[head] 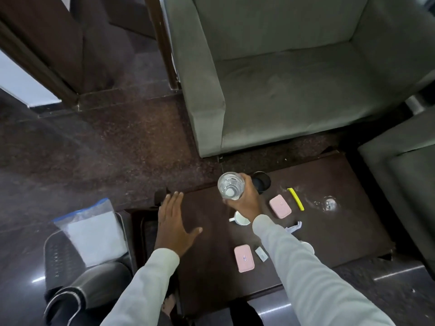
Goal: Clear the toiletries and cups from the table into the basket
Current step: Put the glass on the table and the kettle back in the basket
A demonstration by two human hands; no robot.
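Note:
My right hand grips a clear drinking glass, held above the far left part of the dark wooden table. My left hand is open, flat, fingers spread over the table's left end. On the table lie a white cup, two pink soap boxes, a yellow comb, a small sachet, a white folded item, a second clear glass and a dark cup. The dark mesh basket stands on the floor to the left, holding a clear zip bag.
A grey armchair stands behind the table, and another grey seat is to the right. Dark speckled floor stretches to the left. A wooden door frame rises at the back.

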